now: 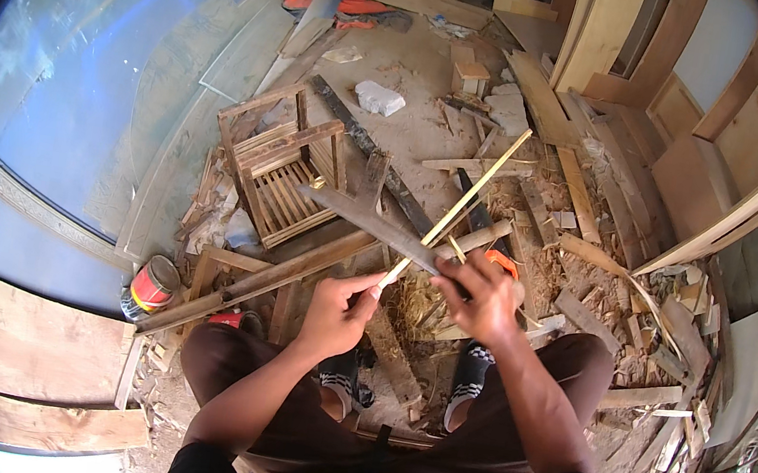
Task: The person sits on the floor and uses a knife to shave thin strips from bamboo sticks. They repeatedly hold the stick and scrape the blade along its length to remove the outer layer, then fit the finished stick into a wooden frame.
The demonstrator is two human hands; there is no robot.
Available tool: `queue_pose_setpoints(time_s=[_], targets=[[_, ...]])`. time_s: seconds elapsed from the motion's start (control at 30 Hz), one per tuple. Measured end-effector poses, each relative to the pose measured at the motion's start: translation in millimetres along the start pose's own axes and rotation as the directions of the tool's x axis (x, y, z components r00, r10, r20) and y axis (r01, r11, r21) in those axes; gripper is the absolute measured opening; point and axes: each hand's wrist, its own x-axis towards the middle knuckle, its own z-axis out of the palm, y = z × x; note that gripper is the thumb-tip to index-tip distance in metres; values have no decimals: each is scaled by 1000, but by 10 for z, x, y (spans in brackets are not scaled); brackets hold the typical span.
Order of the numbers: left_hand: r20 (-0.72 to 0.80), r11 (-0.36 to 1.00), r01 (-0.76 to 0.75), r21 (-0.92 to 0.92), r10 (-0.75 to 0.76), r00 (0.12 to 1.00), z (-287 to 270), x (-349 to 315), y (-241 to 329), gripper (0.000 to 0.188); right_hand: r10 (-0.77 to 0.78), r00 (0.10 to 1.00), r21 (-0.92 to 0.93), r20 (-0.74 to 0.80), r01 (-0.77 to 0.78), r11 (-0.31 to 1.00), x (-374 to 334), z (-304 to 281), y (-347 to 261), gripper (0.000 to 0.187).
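Between the thumb and fingers of my left hand (338,313), the lower end of a long, pale wooden strip (487,176) is pinched. The strip slants up and away to the right. My right hand (483,296) is closed around the near end of a long grey machete (366,222); its handle is hidden in the fist. The blade points to the far left and crosses the strip just beyond my left fingers. An orange object (502,263) shows partly behind my right hand, too covered to name. Wood shavings (413,308) lie below both hands, between my feet.
A slatted wooden stool (288,167) lies tipped ahead on the left, with a long beam (257,288) near it. A paint can (154,284) stands further left. Wood scraps (584,311) litter the right side. Wooden frames (703,174) lean at the far right.
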Motion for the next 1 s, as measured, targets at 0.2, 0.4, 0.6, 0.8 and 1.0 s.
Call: queue_pose_setpoints(time_s=[0.2,0.4,0.6,0.8,1.0], targets=[[161,955,52,291,-102,982,-546,-189,-36,32,628,629,-9,-458,-710,705,-183,-259,1336,9],[123,921,367,131,-382,916,-1066,-403,-181,38,979,198,720,-49,-673,172,-147,-324,856,32],[374,942,260,-214,-167,912,-1305,-532,-66,47,963,248,688,105,-718,110,-125,-314,488,29],[-71,999,-9,-52,6,997,-987,-593,-231,23,903,272,621,334,-783,7,-392,-71,136,20],[-344,997,-68,40,78,936,-390,-772,-503,35,828,222,549,515,-828,-119,-1273,514,-562,19]])
